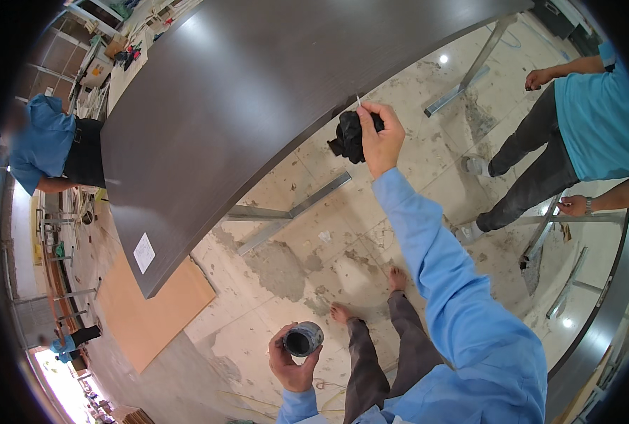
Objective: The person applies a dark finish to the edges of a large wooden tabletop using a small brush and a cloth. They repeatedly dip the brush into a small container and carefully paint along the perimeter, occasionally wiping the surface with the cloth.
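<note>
At the left rim of my feed, a person in a blue shirt (42, 145) bends at the far edge of the big dark brown panel (258, 92). Shelving and clutter sit behind them, too small to read. Another blue-shirted figure (66, 345) is low at the left edge. The panel has a white paper label (143, 252) near its lower corner, and a tan board (152, 311) lies under that corner.

Left hand (291, 360), low centre: clenched around a small round tin (303, 338), open mouth up, dark inside. Contents not readable.

Right hand (381, 138), arm stretched up: gripping a bunched black rag (350, 136), held right at the panel's near edge. I can't tell if the rag touches the surface.

Progress, my read: wiping or coating the panel, at the edge stage. No visible line between treated and untreated areas, only a light sheen, so I can't say how much is done or left.

Floor (343, 233): pale tile, stained and patched with grey. Metal channel lengths (286, 212) lie on it under the panel. The wearer's bare feet (343, 311) are on the tile.

Right side: a third person in a teal shirt (597, 113) and dark trousers stands apart, hands empty as far as I see. More metal frame pieces (541, 240) lie near them.
</note>
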The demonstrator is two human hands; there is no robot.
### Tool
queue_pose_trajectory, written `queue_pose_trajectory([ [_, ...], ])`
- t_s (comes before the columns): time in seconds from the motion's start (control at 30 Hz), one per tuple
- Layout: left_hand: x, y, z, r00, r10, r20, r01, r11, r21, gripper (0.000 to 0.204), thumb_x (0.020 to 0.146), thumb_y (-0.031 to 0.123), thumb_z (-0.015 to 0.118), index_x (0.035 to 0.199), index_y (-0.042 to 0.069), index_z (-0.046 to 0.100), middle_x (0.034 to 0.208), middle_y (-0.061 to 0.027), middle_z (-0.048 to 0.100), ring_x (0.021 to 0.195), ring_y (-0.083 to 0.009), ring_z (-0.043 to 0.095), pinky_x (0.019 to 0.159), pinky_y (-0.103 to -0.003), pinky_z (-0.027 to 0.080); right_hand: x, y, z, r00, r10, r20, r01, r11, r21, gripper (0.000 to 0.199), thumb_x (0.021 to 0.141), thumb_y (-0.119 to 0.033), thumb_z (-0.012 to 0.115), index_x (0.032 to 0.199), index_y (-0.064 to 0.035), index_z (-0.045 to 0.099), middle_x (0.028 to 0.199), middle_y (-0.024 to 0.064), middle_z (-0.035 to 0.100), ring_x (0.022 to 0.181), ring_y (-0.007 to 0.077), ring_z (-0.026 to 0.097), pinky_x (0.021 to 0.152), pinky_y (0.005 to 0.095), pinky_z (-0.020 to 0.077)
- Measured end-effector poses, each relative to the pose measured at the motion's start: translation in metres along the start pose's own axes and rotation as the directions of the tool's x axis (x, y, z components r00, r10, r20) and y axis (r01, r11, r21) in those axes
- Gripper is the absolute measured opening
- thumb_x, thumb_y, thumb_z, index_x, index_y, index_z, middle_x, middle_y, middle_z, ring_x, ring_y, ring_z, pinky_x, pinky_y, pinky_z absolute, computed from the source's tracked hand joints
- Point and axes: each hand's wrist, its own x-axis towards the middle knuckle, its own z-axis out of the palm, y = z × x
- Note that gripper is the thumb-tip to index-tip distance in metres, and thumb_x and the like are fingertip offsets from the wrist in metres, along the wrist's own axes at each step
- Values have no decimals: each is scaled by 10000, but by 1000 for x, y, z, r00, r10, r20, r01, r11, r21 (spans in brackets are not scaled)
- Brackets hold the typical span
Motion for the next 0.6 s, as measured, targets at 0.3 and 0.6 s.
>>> queue_pose_trajectory([
  [0.3, -7, -3, -10, 999, -34, -14, 34, 999, 3, 738, 668, -63, 934, 1324, -21, 598, 1342, -175, 649, 1232, -259, 650, 1098, -396, 534, -30, 15, 12, 994, -2, 106, 5, 1000, -27, 68, 946, -26, 763, 1007, 2, 751, 962, 97, 749, 890, 216, 707, 830, 322, 546],
  [0.6, -13, -11, -18, 1000, -28, -7, 28, 1000, 13, 733, 679, -54, 937, 1327, -21, 596, 1346, -167, 646, 1231, -253, 652, 1082, -388, 546, -37, 7, 10, 999, 28, 44, -27, 999, -26, 67, 930, -30, 765, 989, 0, 753, 950, 132, 747, 883, 275, 723, 812, 350, 555],
])
